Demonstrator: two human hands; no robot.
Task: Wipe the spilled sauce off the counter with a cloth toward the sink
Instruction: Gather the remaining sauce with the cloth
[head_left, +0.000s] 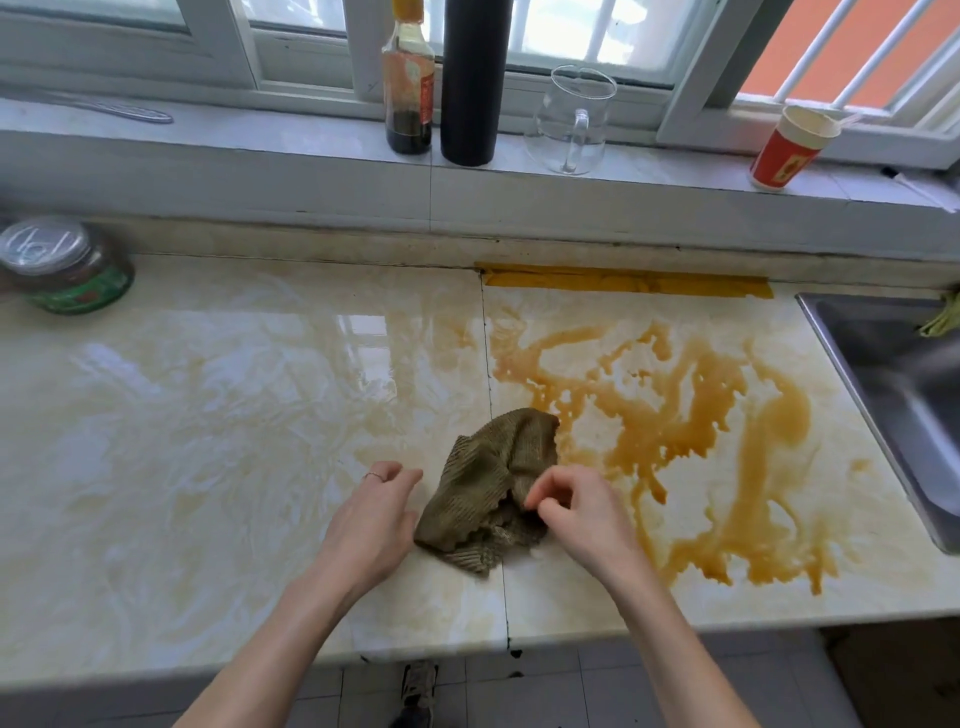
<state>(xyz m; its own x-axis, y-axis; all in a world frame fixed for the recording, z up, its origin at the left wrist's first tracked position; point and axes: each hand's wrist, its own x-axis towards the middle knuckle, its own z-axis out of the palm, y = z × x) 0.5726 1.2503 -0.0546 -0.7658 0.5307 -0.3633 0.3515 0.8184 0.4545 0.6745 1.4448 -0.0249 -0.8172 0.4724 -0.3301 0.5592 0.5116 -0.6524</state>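
Two bare hands meet at a crumpled olive-brown cloth (483, 488). It lies on the counter (208, 415), across the seam between the two slabs and near the front edge. The left hand (374, 514) sits at the cloth's nine o'clock, fingers loosely curled and close together, with a thin ring (374, 475) on one. Its thumb lies right beside the cloth's edge, but I cannot tell whether it touches. The right hand (582, 514) is at the cloth's four o'clock, fingers curled in, thumb and forefinger pinching a fold of the fabric.

From the cloth's one o'clock round to four o'clock spreads the sauce (779, 415), an orange-brown spill in runs and puddles that reaches right up to the cloth's far right corner. Beyond the spill, at three o'clock, is the steel sink (883, 374), with something green (943, 319) at its back rim. A strip of yellow tape (623, 280) runs along the back of the counter at one o'clock.

At ten o'clock, far off, stands a jar (67, 270) with a metal lid. On the window sill at twelve o'clock stand a sauce bottle (409, 104), a black flask (474, 83) and a glass jug (571, 119). A paper cup (789, 150) stands at two o'clock. Below the counter's front edge, at six o'clock, a shoe (418, 686) shows on the tiled floor.
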